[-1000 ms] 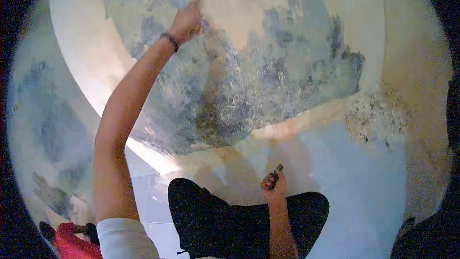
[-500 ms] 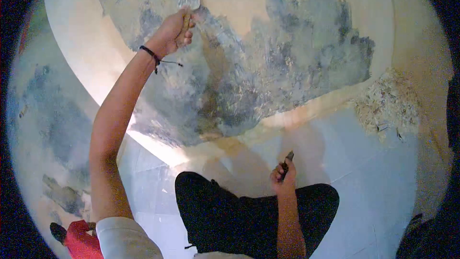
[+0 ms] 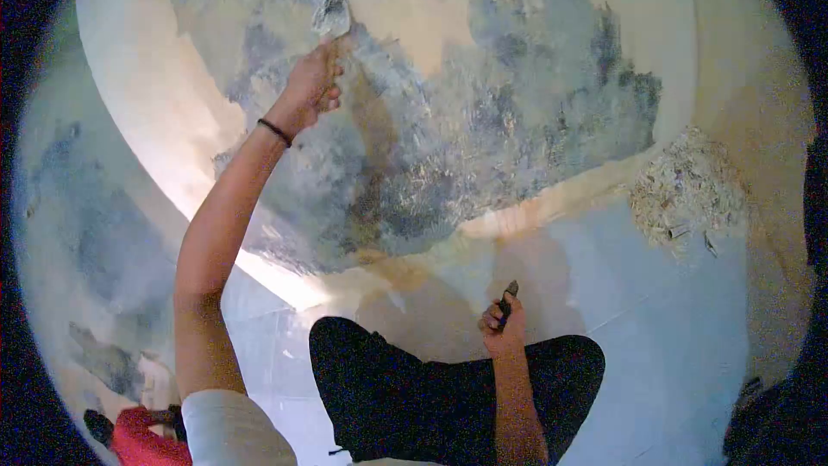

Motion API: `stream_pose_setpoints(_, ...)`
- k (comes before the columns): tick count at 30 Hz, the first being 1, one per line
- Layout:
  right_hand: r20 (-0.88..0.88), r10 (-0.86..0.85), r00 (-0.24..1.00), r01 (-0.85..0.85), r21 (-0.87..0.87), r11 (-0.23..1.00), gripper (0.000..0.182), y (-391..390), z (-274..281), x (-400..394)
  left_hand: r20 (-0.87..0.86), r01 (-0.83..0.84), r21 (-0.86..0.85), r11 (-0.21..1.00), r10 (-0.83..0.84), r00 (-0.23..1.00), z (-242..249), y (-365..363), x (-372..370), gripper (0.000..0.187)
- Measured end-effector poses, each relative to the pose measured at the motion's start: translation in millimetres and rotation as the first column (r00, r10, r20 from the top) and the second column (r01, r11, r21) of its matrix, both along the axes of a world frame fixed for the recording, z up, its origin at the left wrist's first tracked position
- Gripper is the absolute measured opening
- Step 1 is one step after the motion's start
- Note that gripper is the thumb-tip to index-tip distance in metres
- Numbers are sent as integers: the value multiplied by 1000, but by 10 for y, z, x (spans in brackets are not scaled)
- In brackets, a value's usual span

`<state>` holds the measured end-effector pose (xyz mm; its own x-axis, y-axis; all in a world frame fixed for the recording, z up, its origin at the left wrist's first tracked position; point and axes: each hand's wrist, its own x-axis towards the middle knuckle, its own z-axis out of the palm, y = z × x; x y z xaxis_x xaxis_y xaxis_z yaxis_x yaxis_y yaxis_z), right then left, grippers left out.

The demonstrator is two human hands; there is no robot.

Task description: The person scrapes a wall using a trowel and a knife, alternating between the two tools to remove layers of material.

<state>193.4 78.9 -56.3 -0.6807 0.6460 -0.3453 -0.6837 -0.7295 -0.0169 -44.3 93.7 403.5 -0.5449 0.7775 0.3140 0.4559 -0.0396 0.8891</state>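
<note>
My left hand (image 3: 314, 88), with a dark cord bracelet at the wrist, is closed around a scraper (image 3: 331, 17). Its broad, pale blade points away from me and overlaps the patchy blue-grey layer on the large curved panel (image 3: 509, 129). Near my knees, my right hand (image 3: 503, 330) grips a small dark tool (image 3: 511, 291); its tip sticks up past my thumb, and the fist hides the rest. Around the left hand the panel carries rough grey-blue paint, with bare cream patches beside it.
A heap of pale flakes (image 3: 688, 194) lies by the panel's right lower edge. My crossed legs (image 3: 448, 397) in black trousers are in front of the panel. At the lower left, a person's red sleeve (image 3: 147, 438) shows beside another painted surface (image 3: 95, 224).
In the view, my left hand and the scraper sit slightly lower. The whole scene has shifted a little left. Both hands keep their tools.
</note>
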Motion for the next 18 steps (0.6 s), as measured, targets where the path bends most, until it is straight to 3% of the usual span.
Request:
stream_pose_setpoints(3,-3,-12,1000,12,13,1000,28,1,27,5,-66,18,14,1000,-17,998,180,161,-173,40)
stream_pose_setpoints(6,62,-15,998,12,46,999,28,-39,45,21,-26,81,86,993,-79,997,241,242,-64,40)
stream_pose_setpoints(9,52,-9,999,9,-5,1000,28,-36,0,45,-84,28,87,996,-20,996,-17,118,-56,39)
stream_pose_setpoints(12,-29,-8,1000,6,-78,997,27,2,35,33,-6,-81,-9,997,81,997,-25,-66,71,38)
stream_pose_setpoints(18,99,-40,994,34,64,997,30,-73,44,69,-71,195,174,965,-186,980,525,314,83,38)
